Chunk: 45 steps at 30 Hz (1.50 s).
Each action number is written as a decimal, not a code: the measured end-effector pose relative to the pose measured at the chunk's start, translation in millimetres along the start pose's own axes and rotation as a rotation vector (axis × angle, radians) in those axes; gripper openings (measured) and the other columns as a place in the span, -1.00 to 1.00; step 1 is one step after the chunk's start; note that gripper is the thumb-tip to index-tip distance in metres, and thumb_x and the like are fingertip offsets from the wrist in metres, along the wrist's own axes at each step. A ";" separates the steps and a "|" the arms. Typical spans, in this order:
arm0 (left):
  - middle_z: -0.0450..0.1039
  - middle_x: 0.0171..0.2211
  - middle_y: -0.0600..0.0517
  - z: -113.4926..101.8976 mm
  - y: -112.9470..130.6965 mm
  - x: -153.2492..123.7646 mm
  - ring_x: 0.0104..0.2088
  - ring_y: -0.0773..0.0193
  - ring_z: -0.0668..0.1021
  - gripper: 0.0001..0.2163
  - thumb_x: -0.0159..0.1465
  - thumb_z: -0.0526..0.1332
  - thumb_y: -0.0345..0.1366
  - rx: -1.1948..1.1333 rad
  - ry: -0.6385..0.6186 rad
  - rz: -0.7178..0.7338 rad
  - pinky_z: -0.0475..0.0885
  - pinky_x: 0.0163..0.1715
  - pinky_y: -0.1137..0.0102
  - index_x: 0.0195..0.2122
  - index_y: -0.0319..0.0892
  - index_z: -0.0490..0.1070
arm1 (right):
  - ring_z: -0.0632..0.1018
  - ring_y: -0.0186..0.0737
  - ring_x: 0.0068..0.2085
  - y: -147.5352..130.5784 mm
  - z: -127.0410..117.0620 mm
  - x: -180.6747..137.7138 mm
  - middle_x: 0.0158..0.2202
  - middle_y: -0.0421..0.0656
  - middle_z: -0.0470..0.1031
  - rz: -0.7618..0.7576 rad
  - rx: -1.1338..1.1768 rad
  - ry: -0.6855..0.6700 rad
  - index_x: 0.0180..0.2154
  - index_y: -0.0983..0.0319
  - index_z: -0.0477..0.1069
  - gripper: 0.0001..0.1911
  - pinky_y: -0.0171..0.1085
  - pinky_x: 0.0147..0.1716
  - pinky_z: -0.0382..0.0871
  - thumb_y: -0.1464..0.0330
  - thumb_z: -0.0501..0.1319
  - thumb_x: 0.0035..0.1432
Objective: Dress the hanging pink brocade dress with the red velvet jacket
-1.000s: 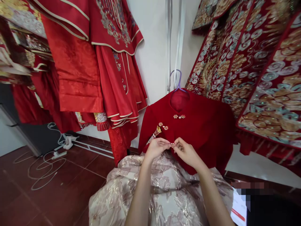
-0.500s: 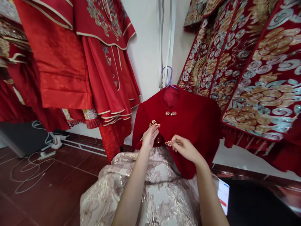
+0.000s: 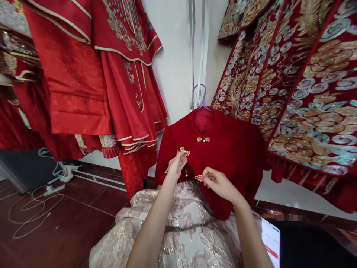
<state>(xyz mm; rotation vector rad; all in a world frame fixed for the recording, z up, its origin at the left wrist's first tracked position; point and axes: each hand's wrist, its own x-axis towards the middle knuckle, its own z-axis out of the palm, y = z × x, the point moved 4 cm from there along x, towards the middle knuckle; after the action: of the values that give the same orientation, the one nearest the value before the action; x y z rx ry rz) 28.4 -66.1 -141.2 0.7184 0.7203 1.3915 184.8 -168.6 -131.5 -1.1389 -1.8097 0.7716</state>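
A dark red velvet jacket hangs on a purple hanger, its lower front parted. The neck clasp, gold with pearls, is fastened. My left hand is closed on the left front edge, fingertips at a jewelled clasp. On the other edge, my right hand pinches the velvet beside a gold loop clasp. Those two clasp halves are apart. Pale brocade fabric with metallic flowers spreads beneath my forearms.
Red garments with cream trim hang at left, and heavily embroidered red panels at right. A lit phone lies by my right forearm on a black surface. White cables coil on the tiled floor.
The view has tilted up slightly, so the jacket and both hands sit a little lower. Both hands keep their hold on the front edges, and the clasp halves stay apart.
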 end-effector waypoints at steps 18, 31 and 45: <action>0.58 -0.25 -0.11 5.4 -4.4 14.4 -0.23 0.29 0.58 -0.81 0.00 0.39 -0.29 0.159 -0.055 0.021 0.41 -0.05 0.37 -0.37 -0.27 0.55 | 0.41 -0.32 -0.50 2.9 5.0 2.3 -0.55 -0.26 0.36 0.030 -0.027 -0.002 -0.41 0.19 0.20 -0.80 -0.34 -0.47 0.25 0.21 0.09 0.17; 0.55 -0.39 0.05 102.6 62.8 12.0 -0.50 0.38 0.46 -0.75 0.12 0.26 -0.25 1.142 -0.533 0.661 0.31 -0.41 0.49 -0.17 -0.15 0.54 | 0.34 -0.36 -0.51 11.7 -4.7 -2.5 -0.56 -0.28 0.33 0.042 -0.077 -0.015 -0.47 0.20 0.22 -0.89 -0.37 -0.49 0.17 0.35 0.11 0.07; 0.40 -0.43 0.01 125.7 71.9 0.2 -0.18 0.16 0.42 -0.92 0.18 0.21 -0.30 1.321 -0.762 1.052 -0.01 0.22 0.11 -0.45 -0.12 0.43 | 0.36 -0.35 -0.51 13.4 -7.9 -5.5 -0.55 -0.27 0.35 0.072 -0.087 -0.033 -0.47 0.20 0.21 -0.88 -0.35 -0.47 0.19 0.34 0.10 0.08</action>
<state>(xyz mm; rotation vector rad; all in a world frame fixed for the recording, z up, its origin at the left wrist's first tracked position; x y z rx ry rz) 86.2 -65.3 -8.3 2.7829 0.5586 1.1633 198.4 -167.8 -140.8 -1.2605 -1.8540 0.7634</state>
